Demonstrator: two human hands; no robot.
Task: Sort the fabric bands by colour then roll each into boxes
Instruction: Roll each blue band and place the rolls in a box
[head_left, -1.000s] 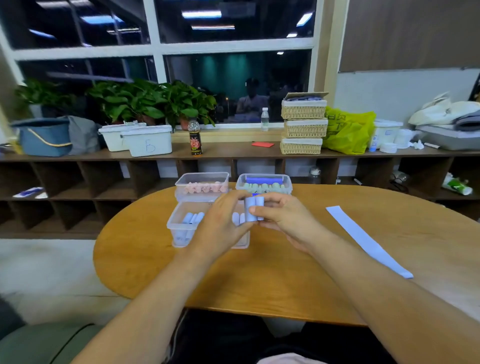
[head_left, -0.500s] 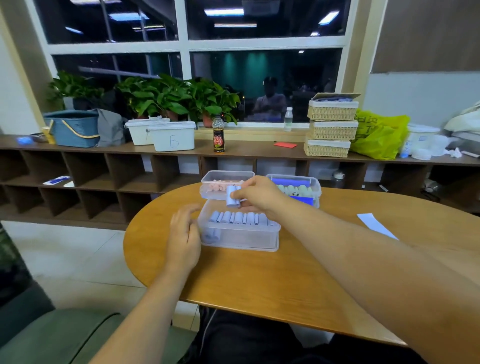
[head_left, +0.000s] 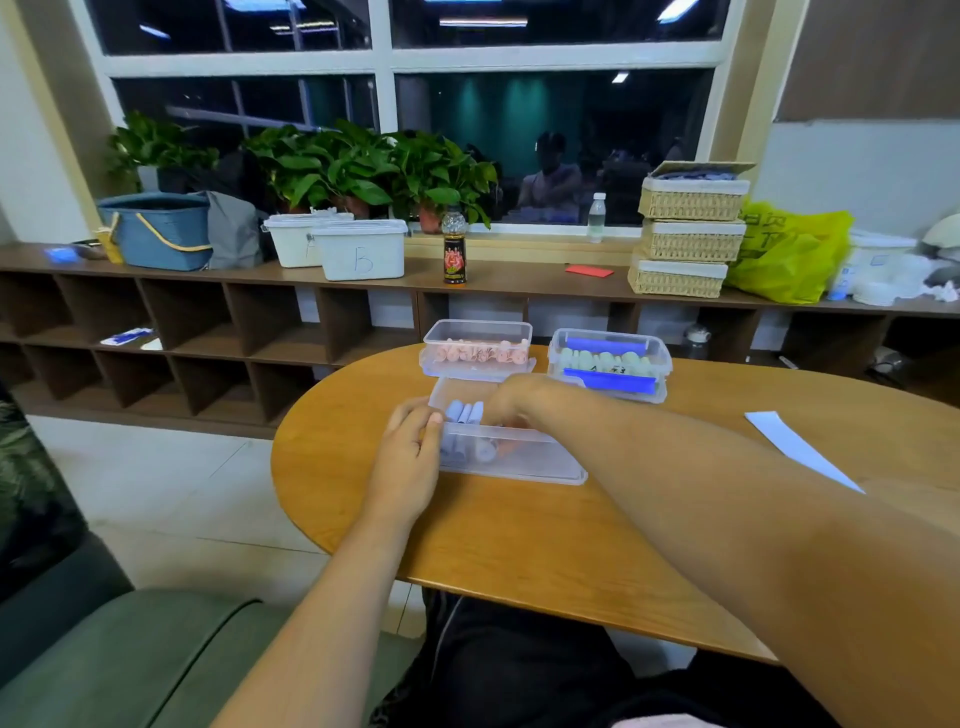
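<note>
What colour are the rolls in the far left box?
Pink. The rolls show best in the head view, through the clear box wall.

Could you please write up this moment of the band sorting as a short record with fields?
surface: oval wooden table
near box: clear, open, pale blue rolls at its left end
far left box: clear, holds pink rolls
far right box: clear, holds pale green rolls
left hand: rests against the near box's left end
right hand: reaches down into the near box, fingers out of sight
unrolled: one pale blue band lies flat on the table, to the right
</note>
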